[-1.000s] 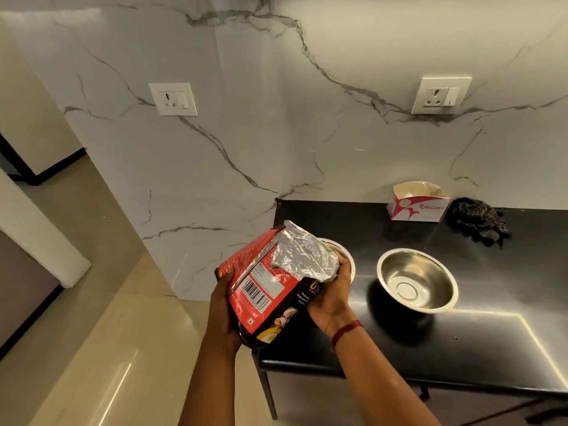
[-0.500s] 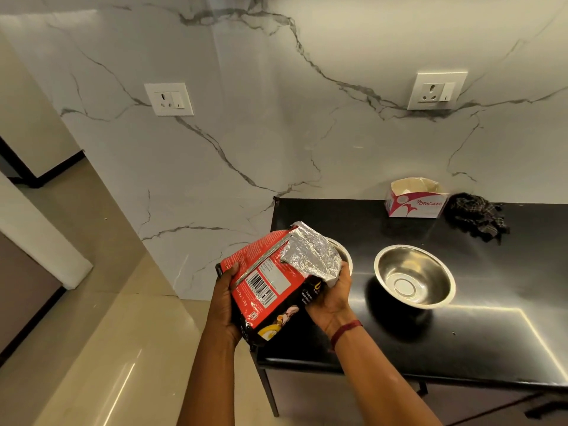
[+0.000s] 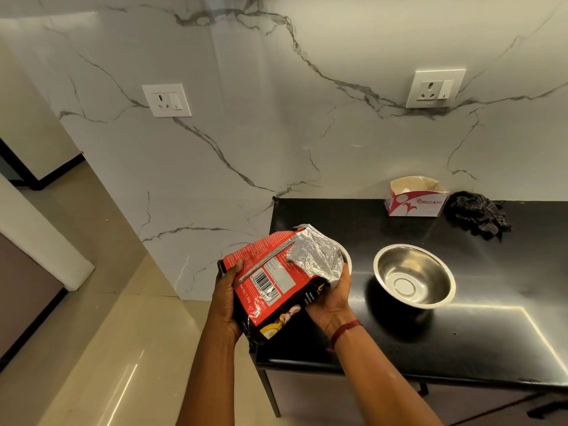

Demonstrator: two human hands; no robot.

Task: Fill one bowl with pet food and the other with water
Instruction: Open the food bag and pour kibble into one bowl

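I hold a red and black pet food bag (image 3: 270, 284) with both hands over the left end of the black counter (image 3: 461, 339). My left hand (image 3: 226, 299) grips its left side. My right hand (image 3: 333, 299) holds it near the silver foil mouth (image 3: 316, 256), which tilts toward the right. Behind the bag only a sliver of one steel bowl (image 3: 345, 255) shows; its inside is hidden. A second steel bowl (image 3: 415, 276) stands to the right, with nothing in it.
A white and pink cardboard box (image 3: 415, 199) and a dark checked cloth (image 3: 478, 215) lie at the back of the counter against the marble wall. Two wall sockets (image 3: 166, 100) (image 3: 435, 88) sit above. Tiled floor (image 3: 92, 348) lies to the left.
The bag has tilted slightly, its bottom end swinging lower and left. Both hands keep their hold. The bowls have not moved.
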